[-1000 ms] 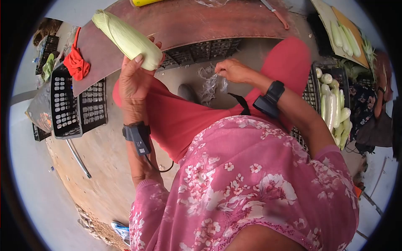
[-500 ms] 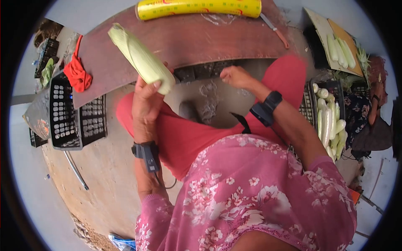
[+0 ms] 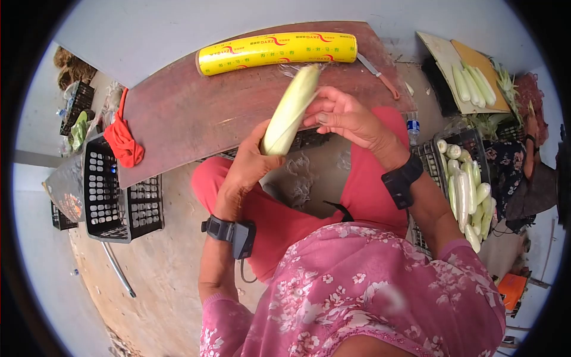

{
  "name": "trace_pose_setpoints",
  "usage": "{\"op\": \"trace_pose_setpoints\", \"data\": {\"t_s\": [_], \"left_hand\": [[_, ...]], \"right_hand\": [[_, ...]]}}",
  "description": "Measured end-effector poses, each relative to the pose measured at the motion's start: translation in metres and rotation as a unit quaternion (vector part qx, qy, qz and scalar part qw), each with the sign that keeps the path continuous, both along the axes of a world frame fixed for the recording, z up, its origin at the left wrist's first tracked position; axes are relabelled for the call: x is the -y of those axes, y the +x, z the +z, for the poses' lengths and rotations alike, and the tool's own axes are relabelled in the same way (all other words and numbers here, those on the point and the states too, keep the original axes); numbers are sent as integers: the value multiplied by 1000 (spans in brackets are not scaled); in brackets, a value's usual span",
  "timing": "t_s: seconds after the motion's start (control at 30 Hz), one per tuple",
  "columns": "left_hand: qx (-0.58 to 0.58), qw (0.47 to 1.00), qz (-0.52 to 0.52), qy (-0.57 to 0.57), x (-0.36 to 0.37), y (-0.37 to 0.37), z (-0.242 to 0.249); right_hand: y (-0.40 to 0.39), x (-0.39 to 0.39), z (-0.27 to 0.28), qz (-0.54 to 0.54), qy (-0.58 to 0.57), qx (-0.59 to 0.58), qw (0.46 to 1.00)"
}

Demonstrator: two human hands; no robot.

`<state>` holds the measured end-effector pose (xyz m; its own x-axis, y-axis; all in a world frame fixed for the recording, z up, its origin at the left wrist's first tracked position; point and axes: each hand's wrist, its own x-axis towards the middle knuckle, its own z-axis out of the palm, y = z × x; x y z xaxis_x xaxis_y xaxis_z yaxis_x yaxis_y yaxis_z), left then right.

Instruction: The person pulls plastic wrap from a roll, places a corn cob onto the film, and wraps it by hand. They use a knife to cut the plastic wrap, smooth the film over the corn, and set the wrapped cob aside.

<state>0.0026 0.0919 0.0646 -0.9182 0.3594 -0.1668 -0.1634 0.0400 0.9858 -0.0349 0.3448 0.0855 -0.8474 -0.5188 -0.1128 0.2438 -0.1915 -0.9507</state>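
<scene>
My left hand (image 3: 247, 157) is wrapped round the broad lower end of a pale green ear of corn (image 3: 290, 113), still in its husk. The ear tilts up to the right over the front edge of the reddish-brown table (image 3: 178, 119). Close against its right side, my right hand (image 3: 351, 119) has its fingers bent and its thumb near the fingertips, at a loose edge of the husk. Both wrists wear black strapped devices.
A yellow roll of wrap (image 3: 276, 52) lies across the table's back, with a knife (image 3: 379, 77) beside it. Red cloth (image 3: 125, 137) hangs over the left black crate (image 3: 107, 196). Pale wrapped ears fill the right crate (image 3: 467, 184). Another person's arm (image 3: 529, 149) shows far right.
The ear of corn has moved right and now leans the other way in my left hand. My right hand has risen from near my knee to the husk. The view has shifted.
</scene>
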Motion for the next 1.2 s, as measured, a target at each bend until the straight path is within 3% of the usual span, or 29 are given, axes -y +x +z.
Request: {"op": "trace_pose_setpoints", "data": {"t_s": [0.03, 0.1, 0.17, 0.27, 0.37, 0.47, 0.67, 0.87, 0.97, 1.07, 1.2], "left_hand": [[-34, 998, -16, -52, -2, -5, 1], [-51, 993, -33, -98, -5, -13, 6], [-58, 989, -51, -126, -5, -23, 6], [-14, 989, -46, -138, -5, -39, 4], [-125, 951, -46, -278, -4, -60, -7], [-244, 906, -68, -338, -9, -80, -14], [-318, 823, -122, -455, -25, -108, -28], [-331, 780, -167, -505, -26, -111, -16], [-299, 825, -199, -437, -20, -126, -16], [-227, 886, -220, -339, -21, -142, -9], [-239, 882, -202, -353, -33, -141, -4]], "right_hand": [[-2, -3, 1, 11, -30, 17, 999], [-11, -16, 0, 13, 134, -50, 990], [-29, -32, -11, 32, 325, -154, 932], [-52, -48, -28, -102, 481, -274, 826], [-79, -56, -31, -135, 493, -310, 801], [-97, -52, -24, -177, 484, -291, 806], [-115, -48, -25, -167, 514, -270, 796], [-131, -54, -48, -174, 480, -330, 794], [-136, -54, -60, -150, 505, -423, 737], [-133, -46, -51, -118, 604, -429, 662], [-141, -44, -61, -103, 633, -446, 625]]}}
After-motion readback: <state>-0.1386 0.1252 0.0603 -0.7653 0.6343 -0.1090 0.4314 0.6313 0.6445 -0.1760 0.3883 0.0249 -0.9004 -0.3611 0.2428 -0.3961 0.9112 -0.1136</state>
